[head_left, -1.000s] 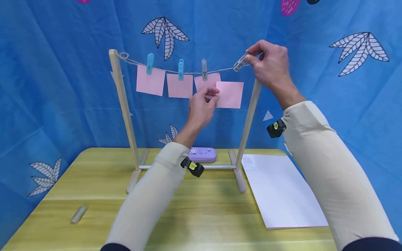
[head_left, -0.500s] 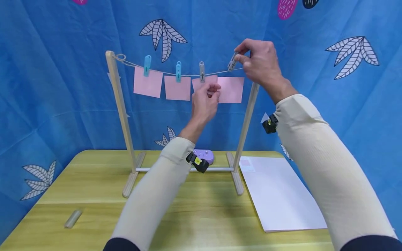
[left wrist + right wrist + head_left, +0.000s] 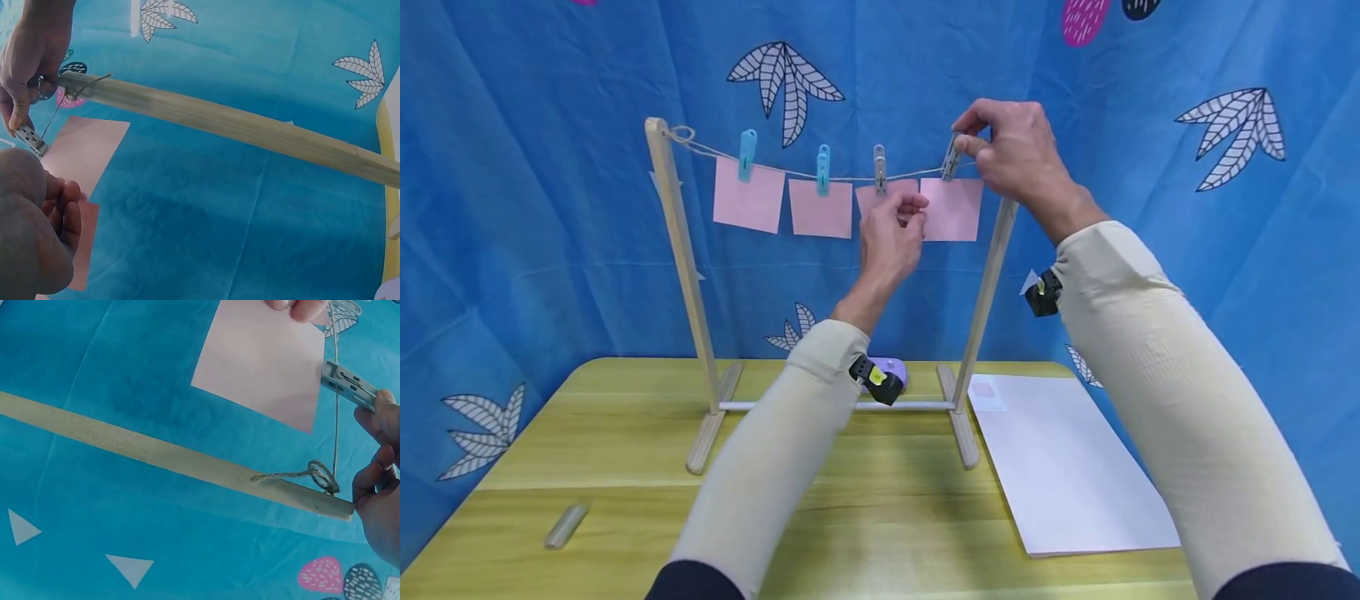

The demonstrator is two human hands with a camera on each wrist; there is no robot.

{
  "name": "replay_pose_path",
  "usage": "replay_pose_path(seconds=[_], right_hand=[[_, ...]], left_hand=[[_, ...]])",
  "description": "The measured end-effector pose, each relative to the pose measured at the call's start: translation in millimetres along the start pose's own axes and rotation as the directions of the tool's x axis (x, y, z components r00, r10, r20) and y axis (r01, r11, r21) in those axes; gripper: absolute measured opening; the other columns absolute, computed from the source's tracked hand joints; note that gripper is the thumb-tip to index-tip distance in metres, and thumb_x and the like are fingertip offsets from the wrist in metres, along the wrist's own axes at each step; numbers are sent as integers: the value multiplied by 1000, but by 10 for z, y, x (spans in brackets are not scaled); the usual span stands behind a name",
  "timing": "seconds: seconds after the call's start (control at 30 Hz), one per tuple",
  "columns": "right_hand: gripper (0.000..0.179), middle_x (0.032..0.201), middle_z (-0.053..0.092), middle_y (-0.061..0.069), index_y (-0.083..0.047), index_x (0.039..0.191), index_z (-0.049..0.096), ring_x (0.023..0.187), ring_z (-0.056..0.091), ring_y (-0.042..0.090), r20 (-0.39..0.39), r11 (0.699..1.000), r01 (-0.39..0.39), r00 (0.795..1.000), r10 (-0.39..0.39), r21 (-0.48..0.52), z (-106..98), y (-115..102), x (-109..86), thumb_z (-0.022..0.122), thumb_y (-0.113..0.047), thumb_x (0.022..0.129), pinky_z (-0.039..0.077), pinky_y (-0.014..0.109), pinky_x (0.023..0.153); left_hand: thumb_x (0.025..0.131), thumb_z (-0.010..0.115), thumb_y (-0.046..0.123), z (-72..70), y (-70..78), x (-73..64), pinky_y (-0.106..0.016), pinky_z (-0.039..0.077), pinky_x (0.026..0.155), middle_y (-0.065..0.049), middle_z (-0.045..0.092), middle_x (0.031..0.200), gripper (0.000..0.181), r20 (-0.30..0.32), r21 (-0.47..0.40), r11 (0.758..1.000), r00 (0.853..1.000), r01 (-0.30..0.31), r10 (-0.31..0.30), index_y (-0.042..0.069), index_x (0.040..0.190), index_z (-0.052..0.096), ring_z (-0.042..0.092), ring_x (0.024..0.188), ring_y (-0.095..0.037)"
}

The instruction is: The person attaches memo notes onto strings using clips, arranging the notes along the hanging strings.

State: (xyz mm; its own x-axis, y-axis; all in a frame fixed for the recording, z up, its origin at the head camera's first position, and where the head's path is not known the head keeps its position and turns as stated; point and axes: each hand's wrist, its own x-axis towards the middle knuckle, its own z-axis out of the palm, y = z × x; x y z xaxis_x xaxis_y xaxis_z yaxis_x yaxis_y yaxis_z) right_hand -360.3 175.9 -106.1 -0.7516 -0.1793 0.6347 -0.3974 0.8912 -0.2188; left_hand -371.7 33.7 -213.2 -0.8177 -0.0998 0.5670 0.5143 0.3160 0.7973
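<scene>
My left hand (image 3: 891, 237) pinches the left edge of a square pink paper note (image 3: 953, 212) between thumb and fingers, just below the string. A grey plastic clothespin (image 3: 951, 158) is pinched by its handle end in my right hand (image 3: 1018, 154). Its tip overlaps the note's top edge, and in the right wrist view the string (image 3: 335, 434) crosses the clothespin near that edge. To the left, another grey clothespin (image 3: 880, 171) holds a pink note (image 3: 867, 202), partly hidden by my left hand. Two blue clothespins (image 3: 747, 157) hold two further notes (image 3: 821, 212).
The string hangs between two wooden posts (image 3: 988, 300) joined by a white bar (image 3: 917, 406) low down. A white board (image 3: 1075, 475) lies at the right of the table. A purple case (image 3: 895, 371) sits behind the stand. A small translucent stick (image 3: 567, 527) lies front left.
My left hand has raised the note to the string. My right hand has moved left, bringing the clothespin upright and down onto the note's top edge.
</scene>
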Motion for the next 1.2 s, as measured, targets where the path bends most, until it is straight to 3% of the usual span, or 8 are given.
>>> replay_pose_path(seconds=[0.27,0.9,1.2], right_hand=[[32,118,67,8,-13,123,65,96,44,25,38,998,38,999,-36,-48,2,-22,7,50,-31,100,31,34,79],[44,132,60,11,-13,139,52,116,42,30,190,995,17,982,2,-97,-20,-10,29,39,-36,104,24,45,104],[48,135,59,10,-17,141,51,133,40,30,188,995,-5,982,25,-104,-14,4,14,41,-42,101,16,50,115]], left_hand=[[97,57,15,-19,25,26,-23,51,72,-3,65,98,13,-33,-34,999,999,-9,8,14,106,66,61,85,-13],[98,56,14,-15,-19,9,-23,50,72,-3,64,99,12,-31,-20,999,998,-47,46,13,105,65,59,85,-13],[97,56,14,-23,-73,-12,-24,49,73,-3,65,100,11,-27,14,998,998,-64,65,13,104,65,60,87,-13]])
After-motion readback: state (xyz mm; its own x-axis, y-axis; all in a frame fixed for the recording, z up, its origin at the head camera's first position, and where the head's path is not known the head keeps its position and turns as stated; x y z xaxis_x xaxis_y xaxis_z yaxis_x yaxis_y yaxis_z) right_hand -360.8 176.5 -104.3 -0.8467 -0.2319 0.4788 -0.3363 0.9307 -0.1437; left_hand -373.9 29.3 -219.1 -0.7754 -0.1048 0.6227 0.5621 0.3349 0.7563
